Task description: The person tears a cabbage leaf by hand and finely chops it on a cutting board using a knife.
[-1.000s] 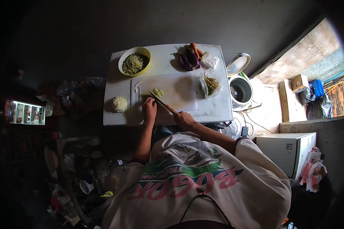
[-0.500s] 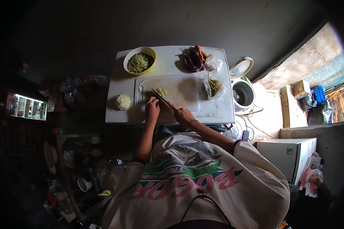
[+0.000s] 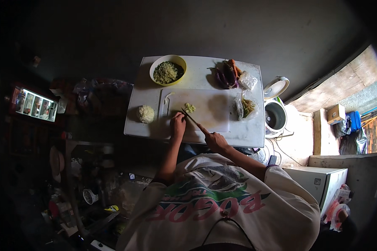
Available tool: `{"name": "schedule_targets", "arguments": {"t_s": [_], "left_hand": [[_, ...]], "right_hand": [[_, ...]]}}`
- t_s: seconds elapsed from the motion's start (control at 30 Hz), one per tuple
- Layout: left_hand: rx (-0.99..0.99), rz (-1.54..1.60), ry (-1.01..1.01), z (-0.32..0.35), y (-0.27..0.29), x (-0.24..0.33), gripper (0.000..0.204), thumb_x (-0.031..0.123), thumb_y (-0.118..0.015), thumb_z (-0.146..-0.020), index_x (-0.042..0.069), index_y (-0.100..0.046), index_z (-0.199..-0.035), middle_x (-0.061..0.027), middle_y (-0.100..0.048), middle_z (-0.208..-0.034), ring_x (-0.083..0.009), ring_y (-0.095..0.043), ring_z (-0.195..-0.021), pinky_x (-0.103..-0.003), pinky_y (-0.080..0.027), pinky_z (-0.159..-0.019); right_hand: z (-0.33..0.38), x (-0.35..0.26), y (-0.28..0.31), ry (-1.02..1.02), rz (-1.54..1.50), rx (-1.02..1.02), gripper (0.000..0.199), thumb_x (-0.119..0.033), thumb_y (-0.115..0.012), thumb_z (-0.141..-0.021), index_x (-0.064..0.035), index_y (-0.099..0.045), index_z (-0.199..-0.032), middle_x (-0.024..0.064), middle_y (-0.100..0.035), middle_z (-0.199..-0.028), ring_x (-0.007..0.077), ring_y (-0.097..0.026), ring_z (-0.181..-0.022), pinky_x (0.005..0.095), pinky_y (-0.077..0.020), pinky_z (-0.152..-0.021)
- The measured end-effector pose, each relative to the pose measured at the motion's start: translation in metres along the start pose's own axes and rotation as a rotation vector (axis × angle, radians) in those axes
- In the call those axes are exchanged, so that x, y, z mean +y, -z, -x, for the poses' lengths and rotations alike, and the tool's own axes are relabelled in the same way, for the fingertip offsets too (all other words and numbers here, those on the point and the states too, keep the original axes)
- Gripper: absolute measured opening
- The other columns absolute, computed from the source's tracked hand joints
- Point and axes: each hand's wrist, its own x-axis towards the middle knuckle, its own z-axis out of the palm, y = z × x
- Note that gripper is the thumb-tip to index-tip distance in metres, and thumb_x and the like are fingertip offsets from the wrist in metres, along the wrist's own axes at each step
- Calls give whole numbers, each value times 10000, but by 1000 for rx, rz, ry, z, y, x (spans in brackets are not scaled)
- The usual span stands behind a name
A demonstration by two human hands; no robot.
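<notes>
Overhead view of your two hands at a white bench [image 3: 146, 129]. Your right hand [image 3: 215, 140] has its grip closed round the handle of a knife [image 3: 191, 119], whose blade runs up and to the left across the white cutting board [image 3: 209, 113]. The tip lies just beside a small heap of chopped green vegetable [image 3: 190, 107], which sits near the middle of the board. Your left hand [image 3: 178, 124] rests on the board's near edge with fingers curled, just beside the blade. Whether it pins anything beneath it cannot be told at this size.

The layout appears to follow the cutting. The board lies centred in front of you. A yellow bowl [image 3: 168, 70] holding chopped greenish material stands just beyond the board's far left corner, within easy reach. A pale round cauliflower head [image 3: 145, 113] lies on the bench to the left of the board. Whole aubergines and carrots [image 3: 227, 73] lie at the far right corner, with a clear plastic bag of greens [image 3: 246, 106] at the board's right edge. An open rice cooker [image 3: 275, 115] stands off the bench to the right.
</notes>
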Motion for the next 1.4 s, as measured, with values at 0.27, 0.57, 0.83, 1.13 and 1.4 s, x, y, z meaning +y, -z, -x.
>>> {"name": "schedule_targets", "arguments": {"t_s": [0.27,0.57,0.83,1.13,1.4], "left_hand": [[44,20,-20,-4,3,12,199,-58,-708,-720,-25,-673,-914,-168,-679,-973,-377,-662,-907,-421,-533,-788],[7,-7,-12,-1,-2,5,203,4,-723,-767,23,-651,-955,-121,-661,-1016,-361,-634,-954,-446,-509,-832],[67,6,-167,-3,-9,-11,196,-4,-731,-764,36,-600,-904,-141,-658,-948,-376,-652,-867,-439,-523,-725],[-25,-25,-146,-11,-10,-10,214,-12,-734,-750,48,-591,-898,-114,-663,-938,-352,-668,-848,-428,-536,-691],[-28,72,-107,-12,14,-24,262,-41,-744,-710,40,-607,-918,-125,-668,-961,-359,-658,-921,-421,-530,-766]], "right_hand": [[-29,13,-29,23,-79,67,738,-131,-494,-928,-301,-192,-1579,245,-664,-747,448,-654,-667,551,-516,-625],[-21,11,-6,27,-72,26,759,-101,-502,-918,-284,-189,-1585,242,-643,-683,442,-635,-608,555,-481,-572],[-6,17,6,-110,-142,121,723,-78,-469,-931,-254,-205,-1580,255,-633,-681,468,-614,-597,574,-472,-590],[-41,11,-25,-157,-314,129,767,-75,-439,-927,-228,-92,-1594,322,-645,-830,520,-628,-722,587,-477,-666],[-79,-33,-42,-137,-382,95,822,-28,-429,-912,-129,22,-1592,275,-596,-689,463,-586,-599,552,-443,-596]]}}
